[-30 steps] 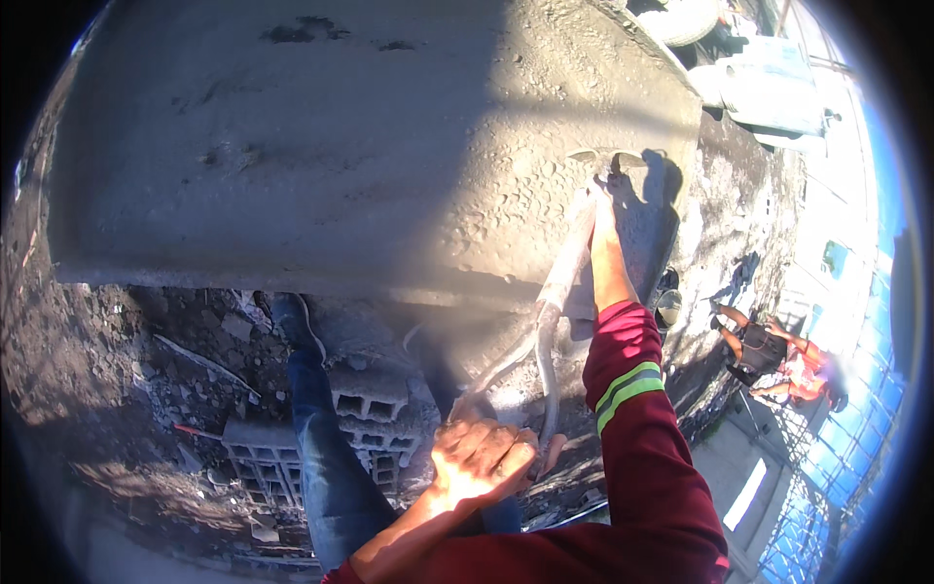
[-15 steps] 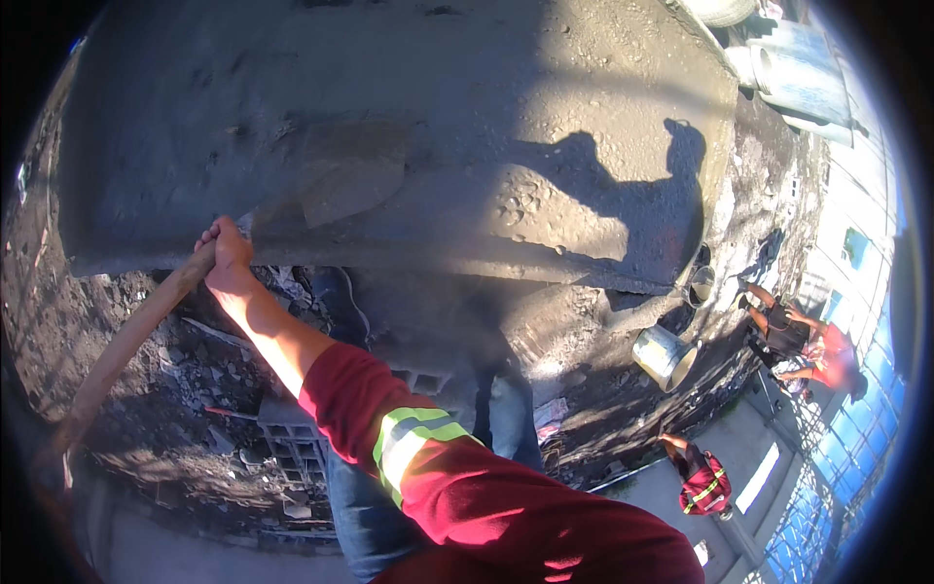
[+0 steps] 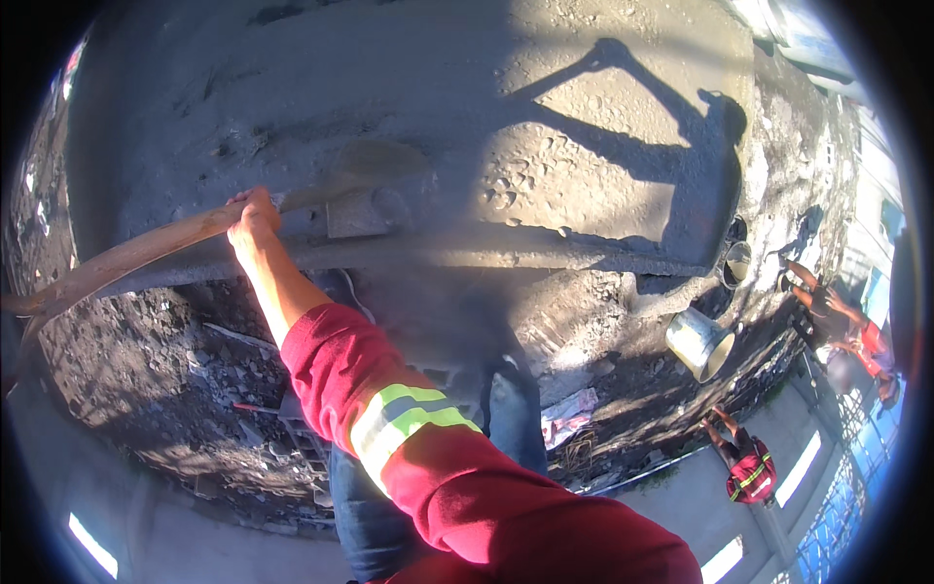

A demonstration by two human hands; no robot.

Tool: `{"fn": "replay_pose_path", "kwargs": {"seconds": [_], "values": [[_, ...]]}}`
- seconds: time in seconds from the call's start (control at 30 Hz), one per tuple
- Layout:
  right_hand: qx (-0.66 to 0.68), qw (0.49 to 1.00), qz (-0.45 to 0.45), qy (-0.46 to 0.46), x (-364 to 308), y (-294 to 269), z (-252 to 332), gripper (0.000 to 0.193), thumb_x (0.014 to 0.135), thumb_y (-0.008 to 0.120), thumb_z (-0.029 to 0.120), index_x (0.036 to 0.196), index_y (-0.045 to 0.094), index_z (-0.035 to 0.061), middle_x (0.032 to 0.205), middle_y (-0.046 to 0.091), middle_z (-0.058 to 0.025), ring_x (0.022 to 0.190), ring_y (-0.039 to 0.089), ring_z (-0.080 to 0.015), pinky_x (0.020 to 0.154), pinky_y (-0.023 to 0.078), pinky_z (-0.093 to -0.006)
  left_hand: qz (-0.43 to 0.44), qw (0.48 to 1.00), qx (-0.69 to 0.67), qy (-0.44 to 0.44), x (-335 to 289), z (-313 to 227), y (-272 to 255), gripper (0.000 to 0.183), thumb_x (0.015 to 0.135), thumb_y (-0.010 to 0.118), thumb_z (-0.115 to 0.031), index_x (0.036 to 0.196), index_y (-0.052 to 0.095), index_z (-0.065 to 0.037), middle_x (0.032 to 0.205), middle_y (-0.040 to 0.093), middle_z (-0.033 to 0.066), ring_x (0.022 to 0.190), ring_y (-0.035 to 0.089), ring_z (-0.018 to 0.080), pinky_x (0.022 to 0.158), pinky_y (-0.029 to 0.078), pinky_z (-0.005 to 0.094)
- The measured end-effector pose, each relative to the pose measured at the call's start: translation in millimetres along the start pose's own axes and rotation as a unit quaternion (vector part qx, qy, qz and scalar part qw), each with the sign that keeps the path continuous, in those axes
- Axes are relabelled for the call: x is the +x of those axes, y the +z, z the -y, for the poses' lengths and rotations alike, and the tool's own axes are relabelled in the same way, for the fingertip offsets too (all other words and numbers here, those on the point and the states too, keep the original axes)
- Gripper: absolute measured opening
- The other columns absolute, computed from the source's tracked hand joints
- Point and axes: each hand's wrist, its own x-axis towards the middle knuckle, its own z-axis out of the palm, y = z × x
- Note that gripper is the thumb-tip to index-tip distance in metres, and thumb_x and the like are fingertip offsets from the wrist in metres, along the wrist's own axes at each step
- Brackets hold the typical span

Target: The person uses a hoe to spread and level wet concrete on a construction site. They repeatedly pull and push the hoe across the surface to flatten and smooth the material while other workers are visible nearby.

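Wood first: the shovel (image 3: 146,248) slants over the near edge of the grey slab (image 3: 584,255), and the right hand (image 3: 255,214) has its grip wrapped tight round the shaft! Left hand's out of view. Looks stiff, probably end-heavy, perhaps slick when wet; best held low and at the forked top.

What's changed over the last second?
The shovel swung left, from the sunlit part of the grey mix to the shaded part; the right hand moved with it. The left hand, visible before, is out of view. Unchanged: right hand gripping the shovel.
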Motion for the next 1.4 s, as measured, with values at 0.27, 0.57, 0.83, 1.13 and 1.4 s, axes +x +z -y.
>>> {"fn": "replay_pose_path", "kwargs": {"seconds": [0.27, 0.57, 0.83, 1.13, 1.4], "values": [[-0.059, 0.996, -0.053, 0.048, -30.6, 0.3, 42.1, 0.008, 0.084, 0.057, 0.006, 0.086, 0.052, -0.0001, 0.072, 0.056, -0.0108, 0.059, 0.057, -0.0211, 0.057, 0.054, -0.0378, 0.209, 0.86, 0.126, 0.448, -45.3, -86.5, 77.8, 0.039, 0.091, 0.06, -0.039, 0.07, 0.044, -0.011, 0.053, 0.04, 0.0011, 0.042, 0.037, 0.0116, 0.041, 0.031, 0.0278], [-0.083, 0.992, -0.069, 0.066, -15.8, 4.2, 34.8, 0.006, 0.087, 0.056, 0.006, 0.086, 0.054, 0.0007, 0.073, 0.06, -0.0134, 0.058, 0.059, -0.0228, 0.054, 0.054, -0.0387, 0.022, 0.977, 0.187, 0.101, 29.9, -88.7, -23.4, 0.039, 0.089, 0.063, -0.04, 0.07, 0.044, -0.012, 0.051, 0.04, 0.0016, 0.039, 0.038, 0.0128, 0.038, 0.032, 0.0288], [-0.097, 0.983, -0.109, -0.11, 8.9, -45.2, 226.5, 0.011, 0.087, 0.057, 0.004, 0.083, 0.056, -0.0063, 0.069, 0.06, -0.013, 0.051, 0.057, -0.0213, 0.047, 0.051, -0.0375, -0.115, 0.953, 0.09, -0.267, 179.8, -46.6, -113.1, 0.039, 0.087, 0.065, -0.041, 0.07, 0.045, -0.012, 0.05, 0.04, 0.002, 0.037, 0.039, 0.0137, 0.036, 0.033, 0.0297], [-0.535, 0.763, -0.101, -0.348, -50.8, -162.4, 678.4, 0.017, 0.071, 0.07, 0.013, 0.079, 0.068, -0.0026, 0.081, 0.068, -0.0172, 0.071, 0.067, -0.0257, 0.054, 0.05, -0.0393, 0.053, 0.757, -0.2, -0.62, -32.2, 8.8, 65.2, 0.046, 0.088, 0.064, -0.052, 0.073, 0.043, -0.014, 0.056, 0.04, 0.0022, 0.046, 0.043, 0.0199, 0.046, 0.038, 0.0369], [-0.62, 0.522, -0.416, -0.413, -201.8, -150.1, 788.7, 0.087, 0.073, 0.075, 0.02, 0.135, 0.023, -0.0125, 0.129, 0.053, -0.0308, 0.113, 0.061, -0.0393, 0.089, 0.056, -0.0446, 0.161, 0.422, -0.454, -0.768, -185.2, -34.1, 126.7, 0.037, 0.097, 0.057, -0.047, 0.093, 0.057, -0.01, 0.07, 0.055, 0.0008, 0.064, 0.058, 0.0162, 0.06, 0.054, 0.0324]]}}
